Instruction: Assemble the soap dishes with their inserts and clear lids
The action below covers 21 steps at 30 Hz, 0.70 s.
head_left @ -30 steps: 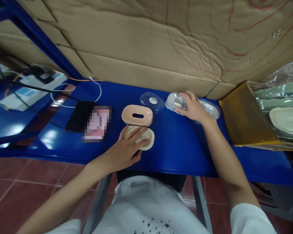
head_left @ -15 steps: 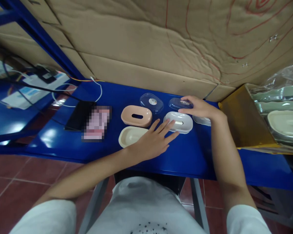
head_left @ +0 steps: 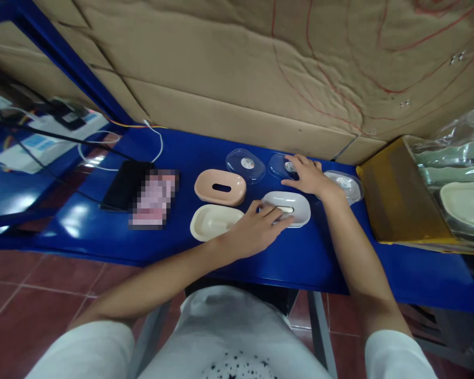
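My left hand (head_left: pixel 260 226) has its fingers curled over the left side of a glossy white oval soap dish (head_left: pixel 301 210) with a slot in its middle. A short white strip shows at the slot by my fingertips. Farther back, my right hand (head_left: pixel 304 173) reaches over a clear oval lid (head_left: pixel 277 166) with a round sticker; its fingers are spread and some fingertips rest at the lid. Left of the white dish sit a peach slotted dish (head_left: pixel 231 190) and a cream tray (head_left: pixel 205 223), the latter partly behind my left hand.
Another clear lid (head_left: pixel 240 163) lies behind the peach dish. A stickered white piece (head_left: pixel 349 187) is right of my right hand. An open carton (head_left: pixel 403 200) of wrapped trays stands at right. At left are a black object (head_left: pixel 122 184), a blurred pink item (head_left: pixel 154 200) and cables.
The white dish has come nearer to me, and my left fingers have curled onto it. My right hand has shifted left over the clear lid, uncovering the stickered white piece.
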Each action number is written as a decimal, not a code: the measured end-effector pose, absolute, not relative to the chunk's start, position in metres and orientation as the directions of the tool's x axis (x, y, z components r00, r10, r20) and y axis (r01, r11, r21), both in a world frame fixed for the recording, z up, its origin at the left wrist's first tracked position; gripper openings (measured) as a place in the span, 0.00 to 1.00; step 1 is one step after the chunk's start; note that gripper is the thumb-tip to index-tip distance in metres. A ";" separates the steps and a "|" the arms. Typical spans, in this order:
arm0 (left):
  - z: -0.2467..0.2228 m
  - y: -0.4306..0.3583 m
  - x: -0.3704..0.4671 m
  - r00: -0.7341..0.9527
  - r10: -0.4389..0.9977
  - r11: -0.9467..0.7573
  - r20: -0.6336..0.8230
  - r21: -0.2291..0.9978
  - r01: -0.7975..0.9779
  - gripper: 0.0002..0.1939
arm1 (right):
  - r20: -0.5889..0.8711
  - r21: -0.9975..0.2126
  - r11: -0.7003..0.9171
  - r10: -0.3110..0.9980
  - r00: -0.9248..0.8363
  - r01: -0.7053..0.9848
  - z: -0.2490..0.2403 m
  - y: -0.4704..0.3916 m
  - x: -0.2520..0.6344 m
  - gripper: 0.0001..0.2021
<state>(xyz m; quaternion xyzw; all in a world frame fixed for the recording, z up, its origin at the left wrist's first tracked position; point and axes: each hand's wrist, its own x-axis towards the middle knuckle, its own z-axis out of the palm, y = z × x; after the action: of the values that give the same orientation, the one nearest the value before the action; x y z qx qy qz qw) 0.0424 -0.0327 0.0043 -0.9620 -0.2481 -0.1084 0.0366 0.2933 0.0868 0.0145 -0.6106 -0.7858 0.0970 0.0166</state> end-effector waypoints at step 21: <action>0.001 -0.021 0.036 0.709 0.481 -0.842 0.516 0.047 0.537 0.07 | 0.091 -0.399 0.502 0.854 -0.512 0.767 0.014 -0.033 0.293 0.26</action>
<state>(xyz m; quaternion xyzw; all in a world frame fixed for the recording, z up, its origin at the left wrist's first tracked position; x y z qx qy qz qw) 0.0356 -0.0213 0.0015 -0.9228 -0.2758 -0.2637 0.0536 0.2933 -0.0332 0.0145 -0.4740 -0.8553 0.1560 0.1394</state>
